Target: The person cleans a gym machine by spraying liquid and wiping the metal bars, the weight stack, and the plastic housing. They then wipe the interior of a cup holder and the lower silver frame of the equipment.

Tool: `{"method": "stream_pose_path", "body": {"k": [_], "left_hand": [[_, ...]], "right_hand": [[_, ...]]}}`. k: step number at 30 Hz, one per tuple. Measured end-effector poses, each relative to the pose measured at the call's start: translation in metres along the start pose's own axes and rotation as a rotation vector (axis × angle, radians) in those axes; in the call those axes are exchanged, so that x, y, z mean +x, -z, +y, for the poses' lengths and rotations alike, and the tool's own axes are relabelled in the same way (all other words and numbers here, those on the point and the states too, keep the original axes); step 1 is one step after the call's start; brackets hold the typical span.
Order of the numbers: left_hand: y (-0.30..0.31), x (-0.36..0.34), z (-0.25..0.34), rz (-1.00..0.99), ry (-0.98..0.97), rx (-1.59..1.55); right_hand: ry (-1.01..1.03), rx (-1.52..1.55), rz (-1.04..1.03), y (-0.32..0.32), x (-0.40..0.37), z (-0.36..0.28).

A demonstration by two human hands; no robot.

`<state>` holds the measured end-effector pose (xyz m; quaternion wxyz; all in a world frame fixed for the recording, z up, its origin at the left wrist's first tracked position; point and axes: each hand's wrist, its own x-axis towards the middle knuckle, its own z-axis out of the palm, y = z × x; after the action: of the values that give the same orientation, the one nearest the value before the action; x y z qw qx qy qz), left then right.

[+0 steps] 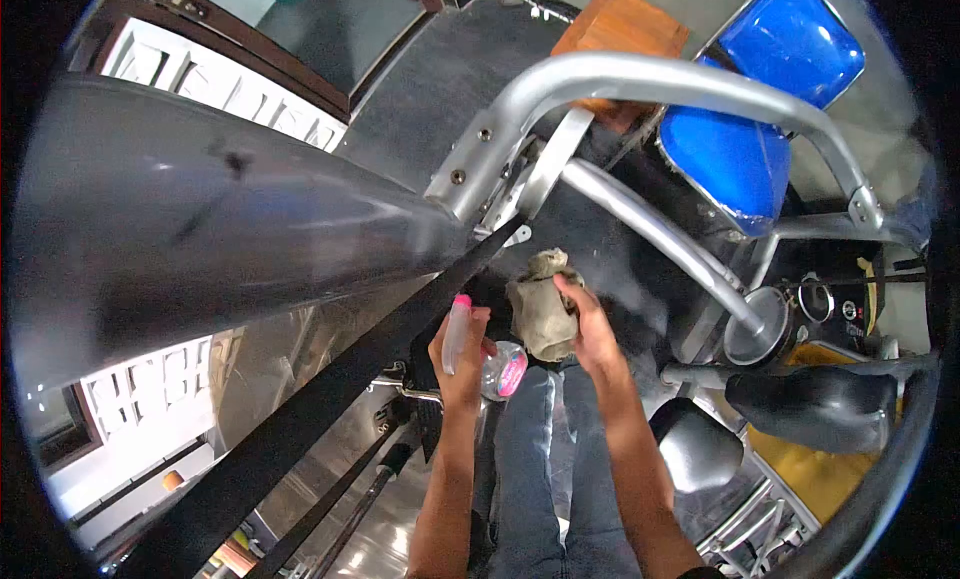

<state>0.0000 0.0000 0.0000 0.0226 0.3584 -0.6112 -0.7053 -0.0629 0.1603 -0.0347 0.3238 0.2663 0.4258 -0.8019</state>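
Note:
My left hand (460, 364) is closed round the neck of a clear spray bottle (503, 370), whose white and pink sprayer top rises over the hand. The bottle has a pink label. My right hand (592, 329) grips the right side of a crumpled grey-beige cloth (545, 314). A small gap separates the cloth from the bottle. Both hands are in front of my legs, below a silver curved metal frame (650, 74). A long black bar (400, 324) runs diagonally just left of my left hand.
A wide grey cylindrical surface (230, 199) fills the upper left. Blue chairs (725, 164) and a wooden stool (620, 29) stand at the upper right. Black padded parts (815, 409) and a yellow surface (805, 469) are at the lower right.

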Motion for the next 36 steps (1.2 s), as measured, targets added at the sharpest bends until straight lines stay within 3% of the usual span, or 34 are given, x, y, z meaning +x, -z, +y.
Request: {"method": "stream_pose_path", "body": {"k": [2,3,7,14,19,21,27,29,33,36], "left_hand": [[0.0,0.006,-0.013,0.011,-0.073,-0.005],[0.01,-0.026,0.023,0.026,-0.075,0.022],[0.002,-0.05,0.042,0.059,-0.271,0.012],[0.02,-0.094,0.082,0.243,-0.228,-0.181],[0.035,-0.141,0.128,0.366,-0.412,-0.156],[0.047,-0.167,0.151,0.331,-0.419,-0.165],[0.075,-0.235,0.209,0.426,-0.565,-0.243],[0.086,-0.253,0.219,0.509,-0.632,-0.143],[0.098,-0.278,0.236,0.545,-0.72,-0.322],[0.102,-0.292,0.259,0.582,-0.731,-0.259]], "right_hand": [[0.034,0.071,-0.018,0.012,0.011,0.012],[-0.025,0.065,-0.007,-0.003,-0.021,0.01],[0.01,0.199,-0.127,-0.022,-0.052,0.007],[-0.008,0.109,-0.163,-0.075,-0.105,-0.005],[0.06,0.103,-0.246,-0.104,-0.126,0.003],[-0.078,0.078,-0.23,-0.114,-0.137,0.002],[-0.16,-0.133,-0.531,-0.142,-0.173,-0.025],[-0.097,-0.114,-0.642,-0.145,-0.166,-0.017],[-0.14,-0.179,-0.662,-0.157,-0.176,-0.022],[-0.075,-0.18,-0.643,-0.174,-0.182,-0.017]]}}
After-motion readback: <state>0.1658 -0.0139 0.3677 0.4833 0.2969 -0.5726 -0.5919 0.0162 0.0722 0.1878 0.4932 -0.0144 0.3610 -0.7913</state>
